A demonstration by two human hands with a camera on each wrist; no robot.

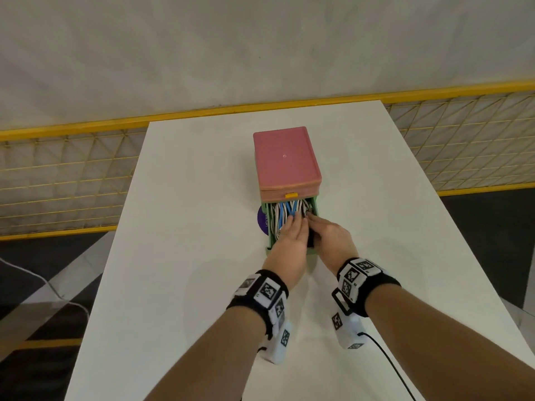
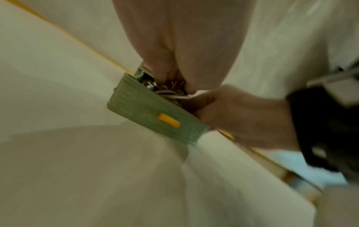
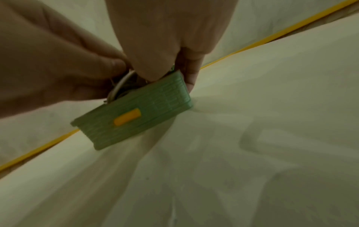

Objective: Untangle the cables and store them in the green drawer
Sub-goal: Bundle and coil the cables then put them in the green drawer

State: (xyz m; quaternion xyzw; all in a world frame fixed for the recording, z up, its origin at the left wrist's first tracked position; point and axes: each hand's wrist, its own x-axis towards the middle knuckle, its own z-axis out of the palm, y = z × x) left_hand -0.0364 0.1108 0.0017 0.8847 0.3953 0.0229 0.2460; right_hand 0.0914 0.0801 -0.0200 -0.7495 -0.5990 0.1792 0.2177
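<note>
The green drawer [image 1: 270, 241] is pulled out of a small drawer unit towards me. It is packed with white and blue cables [image 1: 282, 211]. My left hand [image 1: 289, 235] lies on the bundle with fingers stretched forward, pressing it down. My right hand [image 1: 330, 238] reaches in beside it on the right, fingertips on the cables. In the right wrist view, one finger of the right hand [image 3: 165, 38] runs down outside the side wall of the drawer [image 3: 147, 107]. A white cable loop [image 3: 120, 86] shows under the left hand [image 3: 58, 69]. The drawer front [image 2: 147, 113] has an orange handle.
The unit's pink top [image 1: 285, 157] stands mid-table on the white table [image 1: 173, 256]. A purple disc [image 1: 262, 219] peeks out left of the drawer. A yellow mesh fence [image 1: 58, 180] runs behind the table. A black wire [image 1: 388, 360] trails from my right wrist device.
</note>
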